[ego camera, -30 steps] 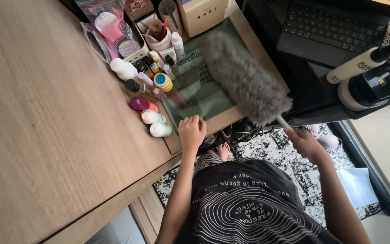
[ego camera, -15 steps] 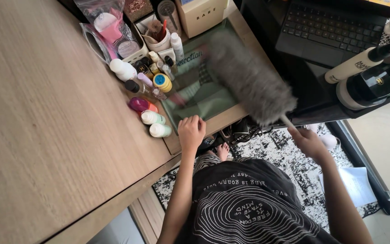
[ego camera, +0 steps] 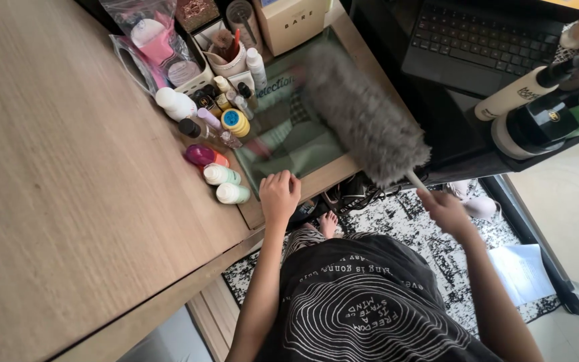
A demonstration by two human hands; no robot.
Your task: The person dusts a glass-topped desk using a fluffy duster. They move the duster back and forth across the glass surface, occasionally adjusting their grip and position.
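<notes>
Fingers of the right grip (ego camera: 445,209) are clamping the grey duster (ego camera: 363,114), its head extending up-left; left grip (ego camera: 279,196) is resting fingers-curled on the surface (ego camera: 68,201).

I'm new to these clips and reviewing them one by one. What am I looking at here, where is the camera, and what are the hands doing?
There is no machine here: a person works with bare hands, and the camera sits on their head, looking straight down past their dark printed shirt. The right hand grips the thin handle of a fluffy grey duster, whose head lies over a glass-topped tray on the wooden desk. The left hand rests on the tray's near edge. Beside the tray stands a cluster of small bottles and jars. A black laptop sits at the upper right, and a patterned rug covers the floor below.
</notes>
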